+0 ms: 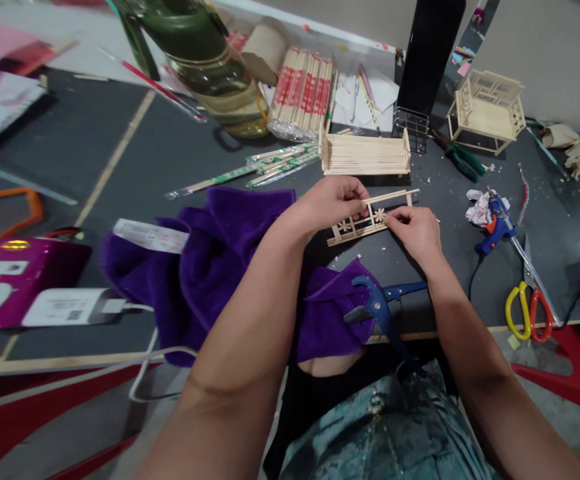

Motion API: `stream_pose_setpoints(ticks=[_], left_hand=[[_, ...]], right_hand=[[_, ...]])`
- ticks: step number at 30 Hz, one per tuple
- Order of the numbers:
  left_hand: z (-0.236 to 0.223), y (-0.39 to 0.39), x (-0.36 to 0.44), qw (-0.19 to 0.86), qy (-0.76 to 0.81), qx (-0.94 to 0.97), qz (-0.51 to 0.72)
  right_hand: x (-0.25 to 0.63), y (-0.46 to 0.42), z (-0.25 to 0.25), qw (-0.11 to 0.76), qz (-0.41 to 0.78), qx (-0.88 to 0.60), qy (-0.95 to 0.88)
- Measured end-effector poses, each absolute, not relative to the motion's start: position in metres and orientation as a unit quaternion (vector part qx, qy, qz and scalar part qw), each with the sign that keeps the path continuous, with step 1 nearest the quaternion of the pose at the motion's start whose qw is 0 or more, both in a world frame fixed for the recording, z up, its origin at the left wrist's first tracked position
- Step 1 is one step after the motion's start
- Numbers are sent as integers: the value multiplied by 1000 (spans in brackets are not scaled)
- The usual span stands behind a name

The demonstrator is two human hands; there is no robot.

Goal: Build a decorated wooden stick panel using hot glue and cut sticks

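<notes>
A small frame of thin wooden sticks (365, 232) lies between my two hands, with flower-shaped stick pieces set in its lower row. My left hand (333, 203) is closed on the frame's left part, its fingers curled over the upper bar. My right hand (419, 233) pinches at the frame, thumb and index finger beside a stick flower (380, 215); what lies between the fingertips is hidden. Just beyond stands a miniature stick bench (365, 155). Nearer my body, a blue-handled cutter (377, 303) rests on a purple cloth (320, 310).
At right are a blue glue gun (500, 223), scissors (531, 310), green-handled pliers (463, 160) and a miniature stick chair (493, 113). Bundled chopsticks (301, 90), a water bottle (210, 73) and an upright phone (430, 60) stand behind. A purple power box (20, 267) sits left.
</notes>
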State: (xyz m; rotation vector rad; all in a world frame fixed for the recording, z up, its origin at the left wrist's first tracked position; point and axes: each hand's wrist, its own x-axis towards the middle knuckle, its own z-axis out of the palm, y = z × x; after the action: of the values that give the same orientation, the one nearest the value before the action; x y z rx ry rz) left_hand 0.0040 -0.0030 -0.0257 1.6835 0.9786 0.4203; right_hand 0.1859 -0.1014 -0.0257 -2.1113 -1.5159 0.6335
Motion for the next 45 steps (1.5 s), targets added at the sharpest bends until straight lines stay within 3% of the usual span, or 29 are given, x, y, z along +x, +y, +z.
stream_pose_setpoints(ticks=[34,45], left_hand=[[-23,-5,4,542,401,718,171],[-28,-3,3,532,388,729,187]], right_hand=[[195,-101,-23,232,211,-748,-584],[177,-106,-31,131,89,-692,-705]])
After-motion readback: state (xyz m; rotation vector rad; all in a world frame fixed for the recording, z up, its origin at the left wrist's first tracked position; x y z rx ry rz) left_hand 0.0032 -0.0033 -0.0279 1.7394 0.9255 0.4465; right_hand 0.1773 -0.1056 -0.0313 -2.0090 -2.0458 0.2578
